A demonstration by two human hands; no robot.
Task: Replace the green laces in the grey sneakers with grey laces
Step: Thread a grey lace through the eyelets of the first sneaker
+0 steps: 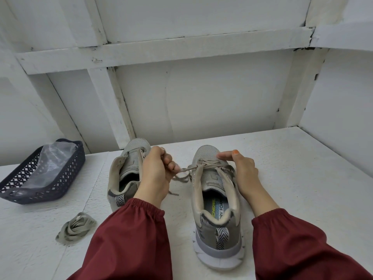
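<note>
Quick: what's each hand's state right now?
Left hand: closed on the free end of the lace.
Right hand: thumb and finger pinch that lace on the sneaker.

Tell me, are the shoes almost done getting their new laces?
Partly. One bundle of loose laces already lies on the table, out of any shoe. Right now the left hand pulls a lace sideways from the right-hand sneaker while the right hand pinches the crossed part. The other sneaker is half hidden behind the left hand, so whether it needs lacing is unclear.

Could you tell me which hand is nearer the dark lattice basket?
Left. The left hand is right of the dark lattice basket; the right hand is farther right.
</note>
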